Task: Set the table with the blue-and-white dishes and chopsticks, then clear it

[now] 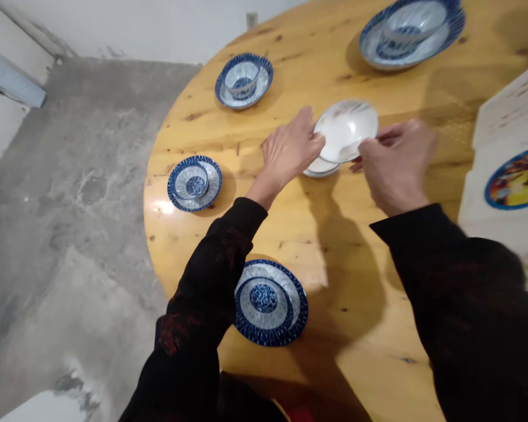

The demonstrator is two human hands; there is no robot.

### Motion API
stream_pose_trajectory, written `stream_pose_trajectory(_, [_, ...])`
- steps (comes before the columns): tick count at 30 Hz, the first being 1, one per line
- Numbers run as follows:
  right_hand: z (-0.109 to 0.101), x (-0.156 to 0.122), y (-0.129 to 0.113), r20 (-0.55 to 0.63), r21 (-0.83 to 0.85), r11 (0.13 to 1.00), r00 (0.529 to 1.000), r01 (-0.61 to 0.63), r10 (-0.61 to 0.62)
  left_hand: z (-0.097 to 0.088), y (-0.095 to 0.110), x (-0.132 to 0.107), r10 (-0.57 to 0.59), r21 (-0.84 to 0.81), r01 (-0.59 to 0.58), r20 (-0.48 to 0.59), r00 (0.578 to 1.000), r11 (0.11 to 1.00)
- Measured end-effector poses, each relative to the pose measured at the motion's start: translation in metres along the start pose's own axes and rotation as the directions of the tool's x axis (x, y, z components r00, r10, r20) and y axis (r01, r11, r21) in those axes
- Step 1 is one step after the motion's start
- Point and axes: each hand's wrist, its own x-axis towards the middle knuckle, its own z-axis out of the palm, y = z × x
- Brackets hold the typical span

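Black sleeves (470, 310) across lower frame. Left hand (293, 143) and right hand (398, 167), nearly closed, pinch white bowl (347, 132) by its rim, right of upper centre; second dish (321, 169) peeks out below.

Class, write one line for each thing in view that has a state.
White shallow bowl, held in both hands
Left hand, gripping its left rim
Right hand, gripping its right side
Second white dish, mostly hidden behind the bowl
Four blue-rimmed plates, resting on the wooden table
Four patterned bowls, upright, one on each plate
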Motion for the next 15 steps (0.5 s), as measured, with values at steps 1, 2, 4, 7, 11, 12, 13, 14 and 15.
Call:
stream_pose_trajectory(1, [-0.007,-0.007,-0.005,-0.049,0.038,0.999,0.999,-0.004,0.006,-0.008,0.005,-0.006,0.037,0.014,-0.037,-0.002,0.999,0.999])
stream_pose_trajectory(2, [-0.015,-0.016,-0.011,-0.067,0.07,0.997,0.998,0.023,-0.019,-0.015,0.009,-0.013,0.078,0.021,-0.078,0.006,0.997,0.997])
stream_pose_trajectory(4, [-0.03,-0.038,-0.02,-0.022,0.101,0.981,0.986,0.166,-0.164,-0.025,0.014,-0.029,0.123,0.005,-0.123,0.06,0.991,0.992])
stream_pose_trajectory(7, [-0.051,-0.076,-0.027,0.071,0.103,0.967,0.968,0.234,-0.242,-0.029,0.014,-0.065,0.108,-0.062,-0.099,0.144,0.984,0.993])
stream_pose_trajectory(11, [-0.064,-0.135,-0.019,0.049,0.064,0.997,0.998,0.033,-0.036,-0.017,0.013,-0.13,0.103,-0.161,-0.073,0.186,0.977,0.984])
stream_pose_trajectory(12, [-0.066,-0.151,-0.014,0.044,0.09,0.996,0.999,-0.029,0.025,-0.011,0.014,-0.148,0.1,-0.174,-0.065,0.201,0.974,0.983])
stream_pose_trajectory(13, [-0.069,-0.167,-0.007,0.046,0.119,0.989,0.996,-0.086,0.081,-0.005,0.014,-0.166,0.094,-0.184,-0.054,0.218,0.971,0.981])
stream_pose_trajectory(14, [-0.073,-0.182,0.0,0.063,0.135,0.98,0.989,-0.144,0.137,0.003,0.014,-0.184,0.078,-0.19,-0.032,0.238,0.968,0.981])
stream_pose_trajectory(15, [-0.078,-0.198,0.009,0.047,0.144,0.971,0.982,-0.19,0.185,0.012,0.015,-0.201,0.065,-0.201,-0.011,0.264,0.962,0.98])
